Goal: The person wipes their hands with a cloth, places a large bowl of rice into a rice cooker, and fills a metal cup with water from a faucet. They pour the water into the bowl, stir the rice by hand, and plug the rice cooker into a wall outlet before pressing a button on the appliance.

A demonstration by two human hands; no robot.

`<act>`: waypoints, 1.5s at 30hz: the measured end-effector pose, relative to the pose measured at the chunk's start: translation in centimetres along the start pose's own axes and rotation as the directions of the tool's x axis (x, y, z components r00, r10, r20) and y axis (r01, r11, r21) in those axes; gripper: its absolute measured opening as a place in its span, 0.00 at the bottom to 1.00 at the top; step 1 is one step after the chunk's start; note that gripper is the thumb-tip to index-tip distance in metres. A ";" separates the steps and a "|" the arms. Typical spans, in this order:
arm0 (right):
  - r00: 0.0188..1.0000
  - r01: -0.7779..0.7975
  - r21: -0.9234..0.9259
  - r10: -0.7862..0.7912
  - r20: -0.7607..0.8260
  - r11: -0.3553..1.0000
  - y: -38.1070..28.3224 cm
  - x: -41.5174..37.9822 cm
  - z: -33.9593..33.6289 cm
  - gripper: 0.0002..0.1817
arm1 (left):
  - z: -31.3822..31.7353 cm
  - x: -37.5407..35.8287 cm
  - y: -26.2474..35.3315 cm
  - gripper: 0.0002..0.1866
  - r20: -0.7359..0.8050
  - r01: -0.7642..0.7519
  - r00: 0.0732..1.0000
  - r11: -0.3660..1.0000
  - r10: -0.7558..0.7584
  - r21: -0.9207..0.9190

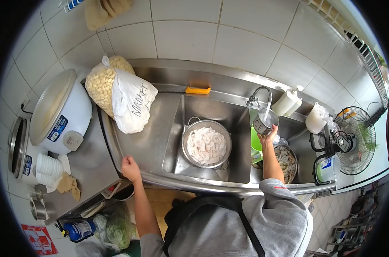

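My right hand grips a metal cup with dark letters on its side, seemingly "CE". It is under the faucet, and a whitish stream runs into it. My left hand is curled into a fist at the front edge of the steel drainboard, with nothing visible in it. In the left basin sits a metal colander full of pale, peeled-looking shrimp. Below my right forearm, partly hidden, a metal bowl holds greyish shrimp. Beside it is a green container.
A bag of pale pieces and a white bag marked "MARKET" lie on the drainboard's left. A large rice cooker and stacked white cups stand farther left. A fan, white bottles and an orange-handled tool are also around the sink.
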State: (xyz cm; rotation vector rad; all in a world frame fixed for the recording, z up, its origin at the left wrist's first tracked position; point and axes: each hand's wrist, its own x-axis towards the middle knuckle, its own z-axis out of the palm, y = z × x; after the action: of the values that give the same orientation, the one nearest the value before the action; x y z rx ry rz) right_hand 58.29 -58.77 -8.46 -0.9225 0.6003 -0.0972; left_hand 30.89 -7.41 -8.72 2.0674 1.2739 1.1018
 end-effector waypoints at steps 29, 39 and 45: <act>0.999 -0.005 0.029 0.004 0.032 1.000 -0.6 -1.2 0.1 0.36 | 0.2 -0.1 0.1 0.14 -0.017 0.012 1.000 1.000 -0.011 0.020; 0.999 -0.008 0.013 0.008 0.033 1.000 -0.5 -1.9 -0.5 0.36 | 0.2 -0.1 0.2 0.14 -0.009 0.022 1.000 0.999 -0.022 0.027; 1.000 -0.013 0.018 0.013 0.012 1.000 -0.7 -1.9 -0.5 0.35 | 0.1 -0.2 0.4 0.13 -0.013 0.020 1.000 0.999 -0.020 0.045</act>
State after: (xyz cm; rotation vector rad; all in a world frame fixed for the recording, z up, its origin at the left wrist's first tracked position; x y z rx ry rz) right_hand 56.58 -58.89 -7.28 -0.9012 0.5940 -0.0854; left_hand 31.11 -7.79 -8.57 2.0795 1.3344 1.0881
